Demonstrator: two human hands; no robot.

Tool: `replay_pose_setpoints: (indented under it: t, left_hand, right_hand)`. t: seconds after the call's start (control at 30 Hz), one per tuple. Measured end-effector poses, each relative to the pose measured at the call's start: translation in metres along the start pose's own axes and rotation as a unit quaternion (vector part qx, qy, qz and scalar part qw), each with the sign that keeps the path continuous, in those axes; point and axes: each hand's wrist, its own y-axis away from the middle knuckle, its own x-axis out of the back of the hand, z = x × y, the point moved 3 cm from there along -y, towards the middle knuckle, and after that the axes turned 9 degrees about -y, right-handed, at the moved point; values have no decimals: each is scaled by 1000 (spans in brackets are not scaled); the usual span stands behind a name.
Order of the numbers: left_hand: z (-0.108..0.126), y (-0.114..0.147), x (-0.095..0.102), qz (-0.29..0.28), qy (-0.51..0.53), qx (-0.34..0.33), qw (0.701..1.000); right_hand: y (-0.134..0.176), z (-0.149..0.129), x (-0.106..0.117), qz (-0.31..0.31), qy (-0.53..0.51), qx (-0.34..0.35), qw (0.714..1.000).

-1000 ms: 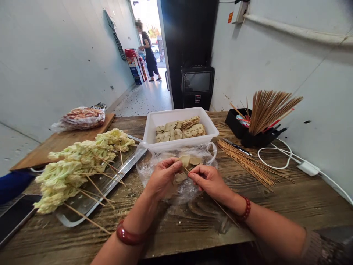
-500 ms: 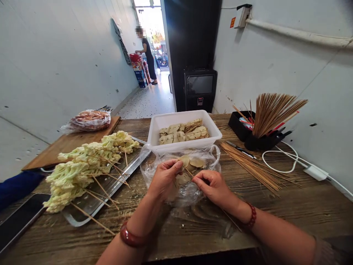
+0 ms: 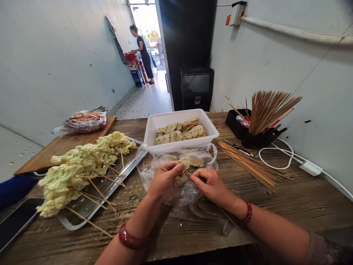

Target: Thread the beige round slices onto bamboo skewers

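My left hand (image 3: 164,179) is closed in a pinch on a pale round slice, perhaps potato, mostly hidden by the fingers. In my right hand (image 3: 208,183) is a thin bamboo skewer (image 3: 188,172), gripped between thumb and fingertips; its tip end reaches toward the left fingertips, and its other end shows below the right wrist. Both hands are over an open clear plastic bag (image 3: 149,162) holding more pale slices (image 3: 196,162). Just behind the bag stands a white plastic tub (image 3: 154,144) with several skewers of threaded slices (image 3: 171,136).
Skewered cauliflower (image 3: 82,158) lies on a metal tray (image 3: 110,191) at left, beside a phone (image 3: 20,221). Behind is a cutting board (image 3: 38,156) with a bagged food pack (image 3: 85,122). Loose skewers (image 3: 245,163) and a black holder (image 3: 235,123) are at right. A person (image 3: 143,55) stands by the doorway.
The camera view has shifted slightly, so the scene sits a little further left. My hands keep nearly the same pose around the slice and skewer.
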Motion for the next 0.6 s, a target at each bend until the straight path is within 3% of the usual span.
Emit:
replay_pose_setpoints:
  t: [0.2, 0.33, 0.47, 0.6]
  left_hand:
    - [-3, 1, -5, -20, 0, 15, 1000]
    - [4, 0, -1, -31, -22, -11, 999]
    - [18, -2, 17, 42, -50, -68, 996]
    - [25, -4, 29, 52, -169, -100, 979]
  right_hand:
    - [-3, 0, 1, 1, -1, 2, 1000]
    - [-3, 1, 6, 8, 1, 16, 1000]
    - [-3, 0, 15, 26, 3, 17, 1000]
    - [-3, 0, 21, 40, -13, 9, 999]
